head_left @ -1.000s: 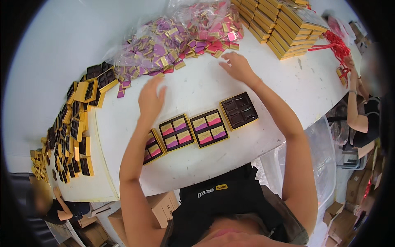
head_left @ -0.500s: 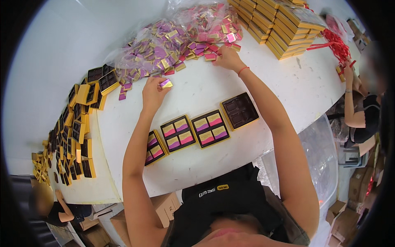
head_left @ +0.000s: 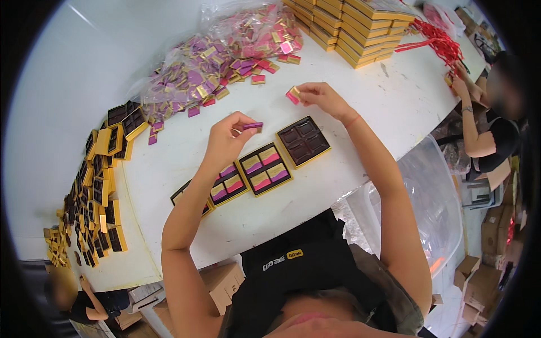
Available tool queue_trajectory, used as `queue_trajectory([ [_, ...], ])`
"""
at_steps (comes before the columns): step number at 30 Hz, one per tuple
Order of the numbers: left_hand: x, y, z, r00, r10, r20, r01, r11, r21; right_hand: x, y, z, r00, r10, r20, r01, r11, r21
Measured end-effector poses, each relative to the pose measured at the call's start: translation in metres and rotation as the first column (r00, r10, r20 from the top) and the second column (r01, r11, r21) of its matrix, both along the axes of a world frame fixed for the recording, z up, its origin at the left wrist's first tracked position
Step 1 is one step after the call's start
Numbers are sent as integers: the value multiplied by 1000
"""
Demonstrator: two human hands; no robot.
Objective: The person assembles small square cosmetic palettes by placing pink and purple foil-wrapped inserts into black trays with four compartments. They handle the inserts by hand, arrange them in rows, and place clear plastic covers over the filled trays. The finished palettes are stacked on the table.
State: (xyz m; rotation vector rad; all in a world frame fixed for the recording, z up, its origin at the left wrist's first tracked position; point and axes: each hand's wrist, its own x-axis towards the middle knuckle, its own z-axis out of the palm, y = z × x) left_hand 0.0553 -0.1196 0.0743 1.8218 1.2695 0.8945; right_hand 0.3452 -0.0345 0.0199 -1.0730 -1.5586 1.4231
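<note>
The left hand is raised above the white table, thumb and forefinger pinched on a small purple-wrapped piece that juts out just past the fingertips, held flat and clear of the surface. The right hand pinches a pink-and-gold wrapped piece at its fingertips, likewise off the table; the remaining fingers are curled in loosely.

Directly below and between both sets of fingers lies an empty dark tray with a gold rim, its compartments unfilled. Beside it, under the left fingers, sits a filled tray of alternating pink, purple and gold pieces, with further filled trays partly hidden beneath the left forearm. Beyond the fingertips, well apart, lie clear bags of purple pieces and pink pieces, with loose pieces spilled near them. Stacked gold boxes stand farther off to the right.

Assessment: the pieces appear light, flat and rigid, with a smooth foil-like wrap that is likely slippery. A pinch across the two short edges, as shown, looks adequate; firm squeezing on the faces could crease the wrapper or crack the contents. The tray appears thin-walled and light, liable to shift if nudged.

A second person's hands work among red ribbons at the far right edge.
</note>
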Motion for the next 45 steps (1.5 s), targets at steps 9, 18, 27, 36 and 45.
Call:
queue_trajectory([
  [9,69,1,-34,999,-16,33,22,977,-213,35,-50,1,994,100,-50,-98,994,38],
  [18,70,0,-40,999,47,-6,-48,996,-74,26,-64,-11,996,69,55,-84,926,367],
  [27,74,-5,-41,973,176,148,-146,970,-195,14,-70,-2,986,-42,164,-38,890,454],
  [36,79,-20,-50,928,230,294,-213,973,-89,4,-75,-1,981,-95,171,1,876,482],
  [45,72,-23,-43,953,154,-260,-99,972,214,9,-78,-5,938,-165,305,-59,790,610],
])
